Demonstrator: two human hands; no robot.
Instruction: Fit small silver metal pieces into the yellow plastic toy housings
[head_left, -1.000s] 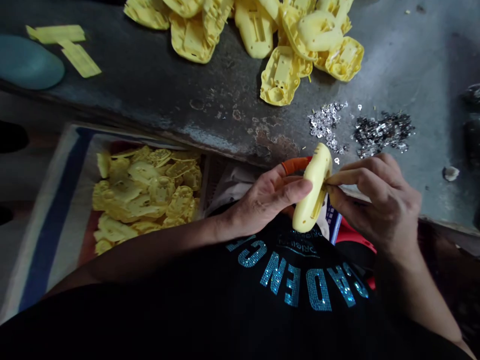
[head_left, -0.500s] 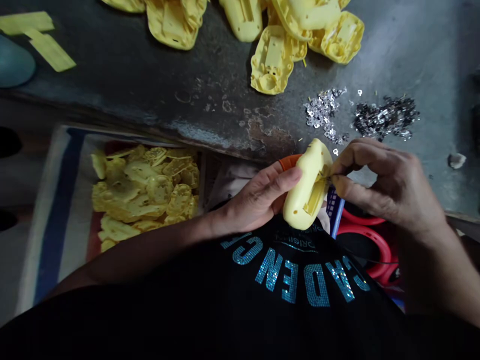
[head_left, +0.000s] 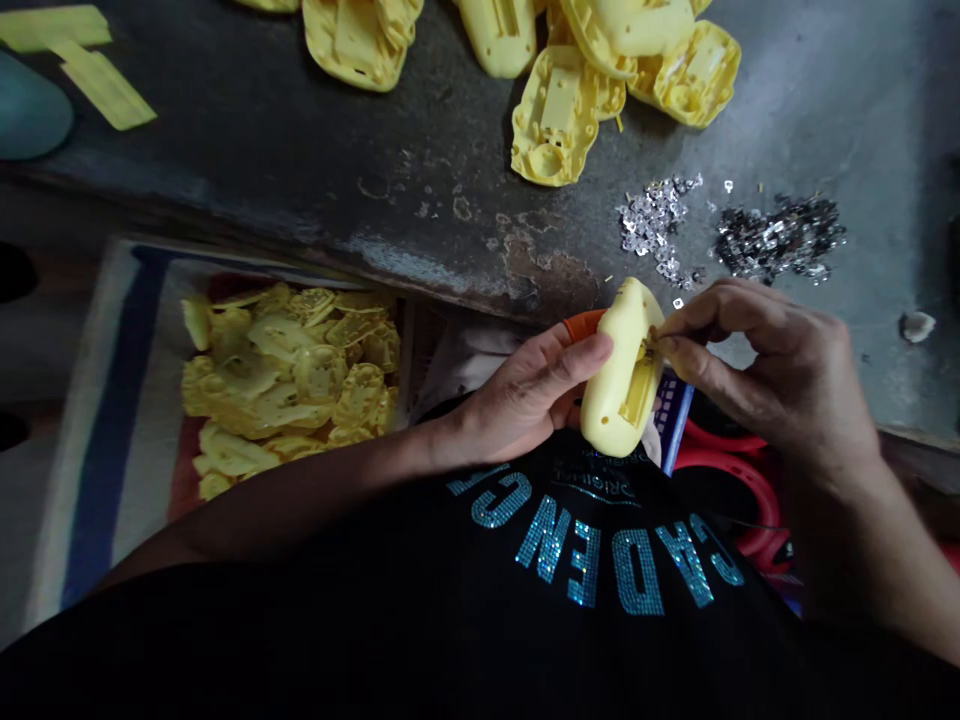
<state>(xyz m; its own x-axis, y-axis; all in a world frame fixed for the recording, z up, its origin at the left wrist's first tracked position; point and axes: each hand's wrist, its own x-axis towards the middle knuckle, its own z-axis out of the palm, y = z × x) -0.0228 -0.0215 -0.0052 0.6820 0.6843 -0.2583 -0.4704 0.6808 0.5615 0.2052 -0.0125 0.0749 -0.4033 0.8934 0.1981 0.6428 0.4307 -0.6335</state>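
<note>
The thumb and forefinger of the right hand (head_left: 780, 375) are pressed together in a pinch at the upper edge of a yellow plastic shell (head_left: 624, 372); what is pinched is too small to be identified. The shell is gripped by the left hand (head_left: 525, 395), thumb laid across its near face, remaining fingers curled behind. An orange finger cover (head_left: 582, 324) is seen on one left finger. The shell is held upright just in front of the near edge of the grey worktable (head_left: 300, 170), above the lap.

On the table, just beyond the hands, two small heaps of metal parts (head_left: 780, 238) are located, the left one brighter. Farther back, a pile of yellow shells (head_left: 559, 125) is stacked, hollow sides mostly upward.

Below the table, at the left, a striped sack (head_left: 112, 440) is filled with flat yellow mouldings (head_left: 289, 375). At the right, a red basket (head_left: 739, 480) is partly seen; its contents cannot be told.
</note>
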